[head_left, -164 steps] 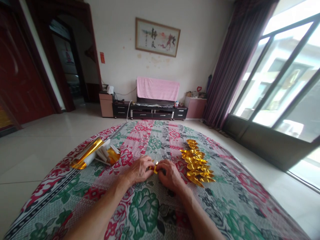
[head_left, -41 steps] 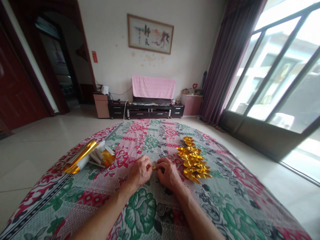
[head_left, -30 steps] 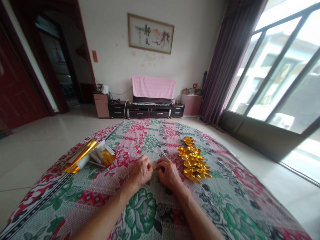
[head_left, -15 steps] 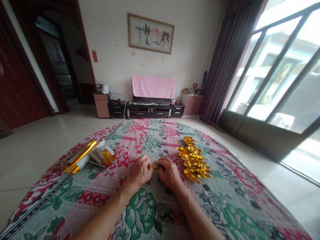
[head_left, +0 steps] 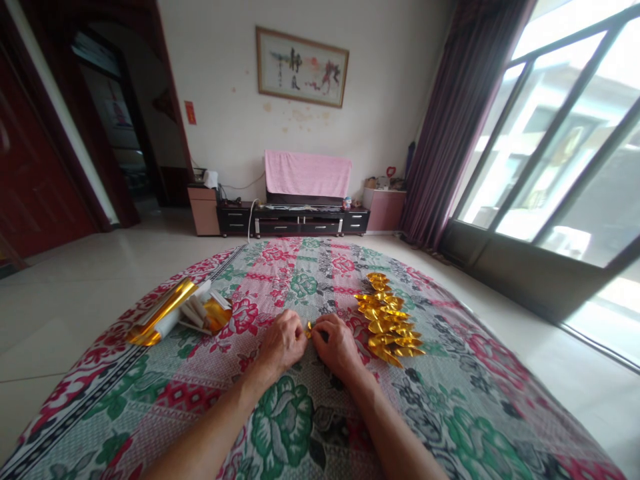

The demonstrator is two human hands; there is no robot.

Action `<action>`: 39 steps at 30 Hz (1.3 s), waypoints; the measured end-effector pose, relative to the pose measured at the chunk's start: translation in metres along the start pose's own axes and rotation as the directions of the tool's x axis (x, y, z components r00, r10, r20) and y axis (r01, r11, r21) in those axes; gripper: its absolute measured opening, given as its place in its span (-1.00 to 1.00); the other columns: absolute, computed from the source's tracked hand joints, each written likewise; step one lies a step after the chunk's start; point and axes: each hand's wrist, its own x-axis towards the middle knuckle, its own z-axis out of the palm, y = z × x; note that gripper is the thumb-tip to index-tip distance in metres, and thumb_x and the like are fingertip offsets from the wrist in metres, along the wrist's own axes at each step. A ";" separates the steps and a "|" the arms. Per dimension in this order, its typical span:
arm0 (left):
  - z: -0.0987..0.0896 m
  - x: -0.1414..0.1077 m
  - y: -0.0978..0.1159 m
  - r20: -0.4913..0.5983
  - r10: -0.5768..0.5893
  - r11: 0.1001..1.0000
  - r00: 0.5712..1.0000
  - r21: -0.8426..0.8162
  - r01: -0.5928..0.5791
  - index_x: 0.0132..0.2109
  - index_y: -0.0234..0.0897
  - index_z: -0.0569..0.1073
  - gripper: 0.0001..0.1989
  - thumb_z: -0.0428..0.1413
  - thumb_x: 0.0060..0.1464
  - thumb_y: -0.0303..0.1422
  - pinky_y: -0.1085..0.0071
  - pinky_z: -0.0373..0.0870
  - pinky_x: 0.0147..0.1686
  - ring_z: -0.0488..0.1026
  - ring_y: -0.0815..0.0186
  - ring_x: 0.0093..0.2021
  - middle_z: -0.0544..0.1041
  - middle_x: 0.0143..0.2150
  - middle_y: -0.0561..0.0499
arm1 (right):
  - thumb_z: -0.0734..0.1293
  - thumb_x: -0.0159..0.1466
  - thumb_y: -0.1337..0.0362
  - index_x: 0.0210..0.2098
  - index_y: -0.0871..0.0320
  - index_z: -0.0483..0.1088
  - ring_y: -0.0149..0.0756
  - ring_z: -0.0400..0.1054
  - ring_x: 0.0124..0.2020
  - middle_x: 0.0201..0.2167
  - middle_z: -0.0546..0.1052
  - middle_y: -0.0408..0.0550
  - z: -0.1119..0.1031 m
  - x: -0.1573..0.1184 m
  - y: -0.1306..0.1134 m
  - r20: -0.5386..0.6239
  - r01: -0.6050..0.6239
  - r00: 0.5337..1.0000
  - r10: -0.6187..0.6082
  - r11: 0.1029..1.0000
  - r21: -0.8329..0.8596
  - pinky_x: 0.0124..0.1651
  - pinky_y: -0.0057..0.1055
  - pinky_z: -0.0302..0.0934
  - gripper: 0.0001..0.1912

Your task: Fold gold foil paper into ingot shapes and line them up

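My left hand and my right hand meet over the middle of the flowered tablecloth. Between their fingertips shows a small bit of gold foil paper, mostly hidden by the fingers. Both hands are closed, thumbs and forefingers pinched on this piece. To the right of my right hand lies a pile of folded gold paper ingots, several set in an overlapping row. Off to the left of my left hand are a gold foil roll or sheet stack and loose white-backed gold papers.
Beyond the round table stands a low black TV cabinet with a pink cloth draped over the screen. A purple curtain and large windows are on the right. Red doors stand at the left.
My fingers have shifted slightly on the foil paper; a gold part now stands up between them where a pale part showed before. The piles have stayed put.
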 end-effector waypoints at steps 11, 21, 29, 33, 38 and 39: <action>0.001 -0.001 -0.002 -0.019 0.009 0.998 1.000 -0.057 -0.010 -0.48 -0.25 0.25 -0.88 -0.03 -0.09 -0.55 0.42 0.25 -0.30 0.32 0.33 -0.34 0.33 -0.41 0.02 | 0.25 0.09 0.45 -0.50 0.17 0.47 -0.33 0.33 -0.28 -0.35 0.48 -0.04 0.004 0.001 -0.001 -0.015 -0.058 0.998 0.058 0.998 -0.008 -0.16 -0.45 0.19 -0.83; -0.002 -0.001 0.000 0.007 0.014 0.999 1.000 -0.038 -0.013 -0.46 -0.25 0.28 -0.88 -0.03 -0.08 -0.56 0.43 0.24 -0.29 0.31 0.34 -0.34 0.32 -0.39 0.02 | 0.27 0.10 0.42 -0.50 0.14 0.45 -0.34 0.30 -0.29 -0.36 0.44 -0.06 0.001 0.001 -0.004 -0.006 -0.035 0.999 0.034 0.999 -0.020 -0.16 -0.44 0.17 -0.86; -0.002 -0.002 -0.002 -0.002 0.012 0.997 1.000 -0.072 -0.012 -0.42 -0.26 0.31 -0.89 -0.01 -0.07 -0.55 0.41 0.25 -0.27 0.31 0.33 -0.33 0.33 -0.38 0.01 | 0.25 0.13 0.42 -0.44 0.14 0.45 -0.35 0.28 -0.26 -0.35 0.41 -0.06 -0.001 -0.001 -0.005 0.032 -0.017 0.999 0.019 0.997 -0.071 -0.13 -0.43 0.13 -0.85; -0.004 -0.001 0.000 0.015 0.007 0.995 1.000 -0.103 -0.006 -0.31 -0.26 0.36 -0.84 0.00 -0.07 -0.55 0.40 0.28 -0.22 0.33 0.32 -0.28 0.37 -0.32 0.00 | 0.25 0.13 0.42 -0.43 0.13 0.45 -0.33 0.28 -0.26 -0.34 0.41 -0.06 -0.001 -0.001 -0.006 0.032 -0.019 0.999 0.021 0.998 -0.063 -0.12 -0.42 0.13 -0.86; -0.006 -0.001 0.002 0.050 0.022 0.996 0.999 -0.091 -0.017 -0.30 -0.24 0.43 -0.83 0.00 -0.03 -0.54 0.40 0.28 -0.17 0.34 0.32 -0.24 0.38 -0.30 -0.01 | 0.25 0.13 0.41 -0.43 0.12 0.46 -0.32 0.29 -0.26 -0.35 0.43 -0.05 -0.001 -0.001 -0.006 0.017 -0.004 1.000 0.005 0.999 -0.050 -0.13 -0.42 0.15 -0.85; -0.006 -0.001 0.002 0.054 0.023 0.996 0.998 -0.088 -0.019 -0.32 -0.24 0.44 -0.84 0.00 -0.02 -0.53 0.41 0.28 -0.17 0.35 0.32 -0.24 0.37 -0.30 -0.01 | 0.25 0.13 0.41 -0.43 0.12 0.46 -0.32 0.30 -0.26 -0.35 0.43 -0.05 -0.001 -0.001 -0.006 0.015 -0.001 1.000 0.002 0.999 -0.045 -0.13 -0.43 0.15 -0.84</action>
